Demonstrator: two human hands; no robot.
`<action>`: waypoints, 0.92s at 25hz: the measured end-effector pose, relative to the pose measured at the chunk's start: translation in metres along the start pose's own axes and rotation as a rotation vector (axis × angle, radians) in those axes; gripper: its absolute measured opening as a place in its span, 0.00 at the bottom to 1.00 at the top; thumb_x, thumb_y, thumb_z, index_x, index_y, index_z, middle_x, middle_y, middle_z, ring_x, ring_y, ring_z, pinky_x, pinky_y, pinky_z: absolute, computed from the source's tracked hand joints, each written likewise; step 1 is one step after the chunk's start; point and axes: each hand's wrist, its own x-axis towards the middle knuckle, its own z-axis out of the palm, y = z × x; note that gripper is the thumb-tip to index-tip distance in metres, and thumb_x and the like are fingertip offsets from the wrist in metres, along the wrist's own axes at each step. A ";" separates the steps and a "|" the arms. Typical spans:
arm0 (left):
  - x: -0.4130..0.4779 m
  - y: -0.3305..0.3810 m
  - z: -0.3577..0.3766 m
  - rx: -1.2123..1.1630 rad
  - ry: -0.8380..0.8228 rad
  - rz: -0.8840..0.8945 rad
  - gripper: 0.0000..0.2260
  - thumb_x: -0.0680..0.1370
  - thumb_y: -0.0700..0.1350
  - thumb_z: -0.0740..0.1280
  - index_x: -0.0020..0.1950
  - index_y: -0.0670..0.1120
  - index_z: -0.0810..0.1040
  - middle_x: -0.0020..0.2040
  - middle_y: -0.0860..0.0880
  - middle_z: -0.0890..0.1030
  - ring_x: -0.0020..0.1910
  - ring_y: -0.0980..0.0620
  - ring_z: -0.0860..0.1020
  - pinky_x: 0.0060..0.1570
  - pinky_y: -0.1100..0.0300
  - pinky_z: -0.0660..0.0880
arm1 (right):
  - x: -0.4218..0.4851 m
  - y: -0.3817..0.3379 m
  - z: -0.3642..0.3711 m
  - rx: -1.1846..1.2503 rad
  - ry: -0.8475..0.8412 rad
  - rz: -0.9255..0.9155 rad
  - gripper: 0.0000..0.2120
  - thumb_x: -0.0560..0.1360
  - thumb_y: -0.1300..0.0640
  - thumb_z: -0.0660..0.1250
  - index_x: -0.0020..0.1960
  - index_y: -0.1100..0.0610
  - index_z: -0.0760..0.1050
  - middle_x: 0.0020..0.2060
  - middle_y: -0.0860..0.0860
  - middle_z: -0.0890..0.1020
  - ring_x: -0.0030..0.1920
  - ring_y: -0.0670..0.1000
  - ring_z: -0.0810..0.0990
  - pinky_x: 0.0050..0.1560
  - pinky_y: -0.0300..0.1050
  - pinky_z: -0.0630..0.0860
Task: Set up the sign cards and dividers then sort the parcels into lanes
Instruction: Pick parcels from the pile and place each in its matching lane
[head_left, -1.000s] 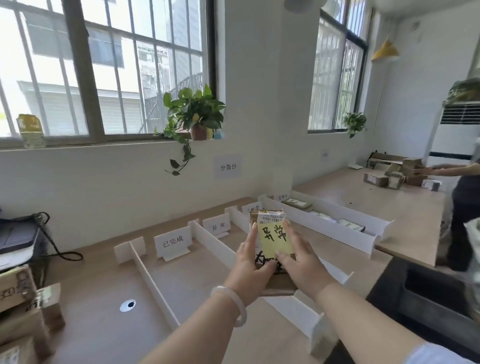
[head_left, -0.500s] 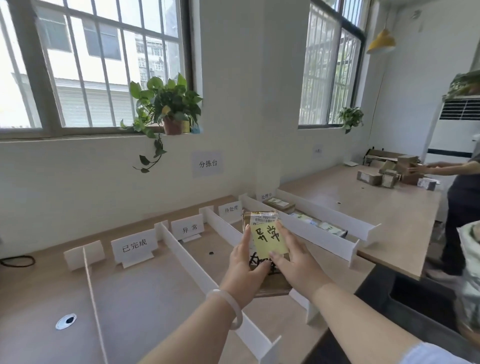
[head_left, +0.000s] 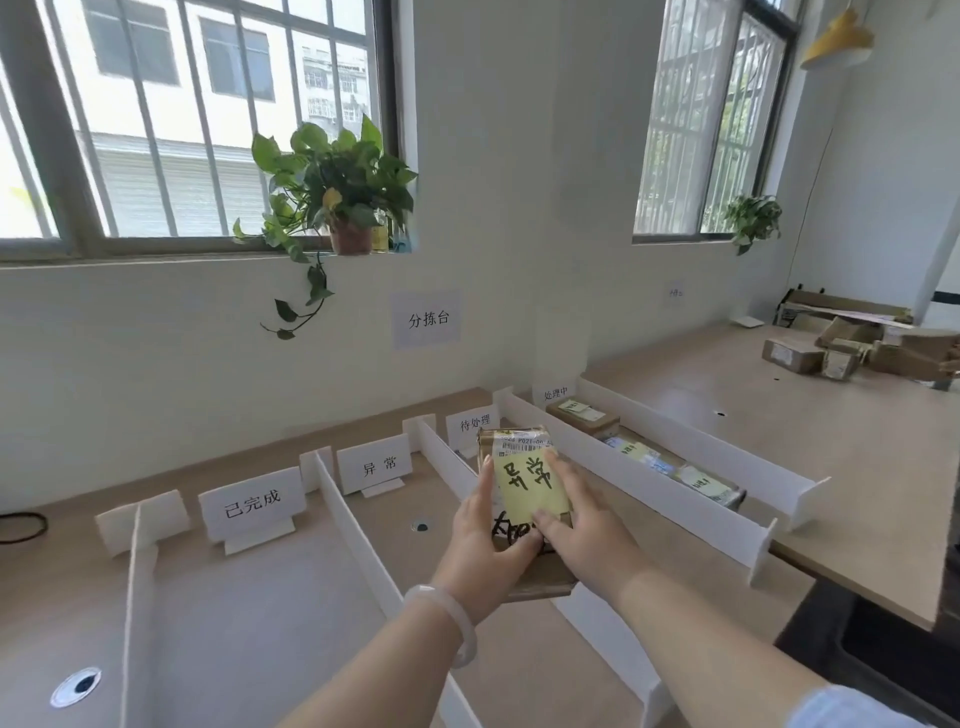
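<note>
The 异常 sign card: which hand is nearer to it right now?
Left. The left hand grips the parcel on the side facing the sign card, to the card's right and closer to the camera. The right hand holds the parcel's opposite side, farther right.

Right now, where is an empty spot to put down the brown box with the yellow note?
Bare wood lies before the white 异常 sign card, between white dividers, and before the white 已完成 card. The far right lane is crowded with brown parcels.
</note>
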 end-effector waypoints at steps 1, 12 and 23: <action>0.010 -0.005 0.003 0.012 0.014 -0.012 0.41 0.76 0.50 0.71 0.79 0.62 0.46 0.69 0.60 0.61 0.71 0.61 0.60 0.71 0.61 0.60 | 0.011 0.006 0.000 -0.002 -0.022 -0.003 0.31 0.79 0.52 0.65 0.77 0.37 0.54 0.70 0.43 0.65 0.66 0.42 0.67 0.67 0.39 0.66; 0.107 -0.028 0.062 -0.008 0.326 -0.197 0.41 0.75 0.47 0.71 0.78 0.65 0.49 0.70 0.56 0.64 0.69 0.55 0.67 0.70 0.51 0.68 | 0.146 0.086 -0.026 0.049 -0.332 -0.158 0.31 0.78 0.50 0.66 0.76 0.35 0.55 0.71 0.46 0.65 0.71 0.47 0.66 0.72 0.52 0.66; 0.137 -0.092 0.059 0.027 0.486 -0.390 0.41 0.72 0.49 0.71 0.71 0.75 0.48 0.72 0.53 0.66 0.66 0.55 0.73 0.66 0.58 0.71 | 0.210 0.132 0.020 0.142 -0.595 -0.207 0.30 0.79 0.55 0.66 0.75 0.38 0.57 0.69 0.40 0.63 0.72 0.44 0.63 0.74 0.48 0.61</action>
